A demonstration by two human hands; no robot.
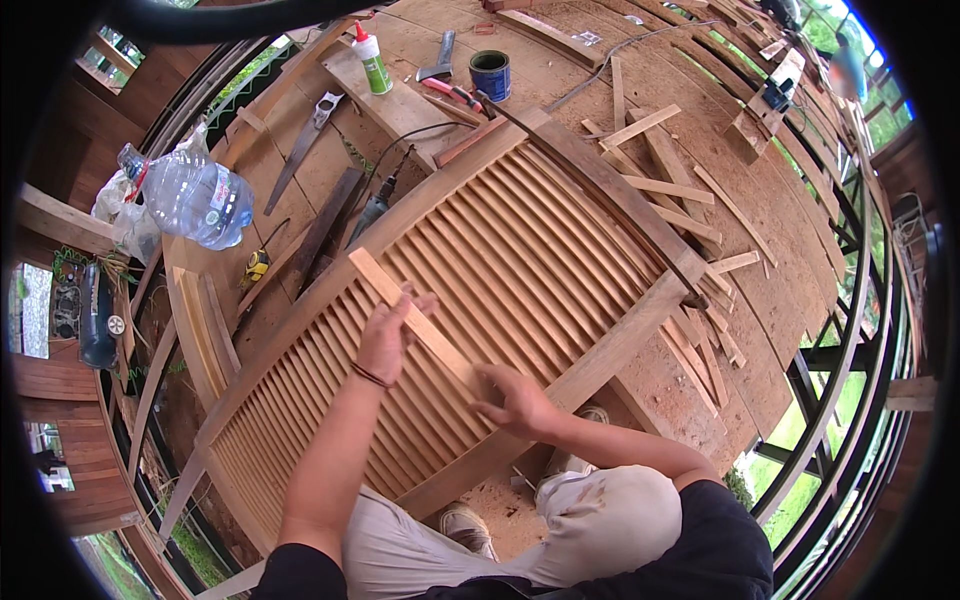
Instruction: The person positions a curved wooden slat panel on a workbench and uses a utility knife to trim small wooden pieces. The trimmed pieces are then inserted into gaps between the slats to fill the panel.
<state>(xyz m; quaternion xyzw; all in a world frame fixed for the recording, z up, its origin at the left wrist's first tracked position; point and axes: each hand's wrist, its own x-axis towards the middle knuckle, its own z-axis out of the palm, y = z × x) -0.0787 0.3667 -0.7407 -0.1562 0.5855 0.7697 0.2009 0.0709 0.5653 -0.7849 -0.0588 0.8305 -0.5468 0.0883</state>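
Note:
A louvered wooden shutter panel (520, 265) with many slats lies at a slant in front of me. A light wooden strip (435, 340) rests across its slats. My left hand (383, 340), with a dark band at the wrist, lies against the upper part of this strip, its fingers apart. At the strip's near end is my right hand (517, 402), fingers spread, above the slats by the near frame rail. The right fingertips are close to the strip; whether they touch it I cannot tell. Neither hand is closed around anything.
Beyond the panel stand a glue bottle (372, 62), a blue can (490, 75) and a hatchet (438, 58). A handsaw (305, 145), tape measure (256, 266), corded power tool (374, 210) and large water bottle (195, 198) are left. Wood offcuts (685, 190) litter the right.

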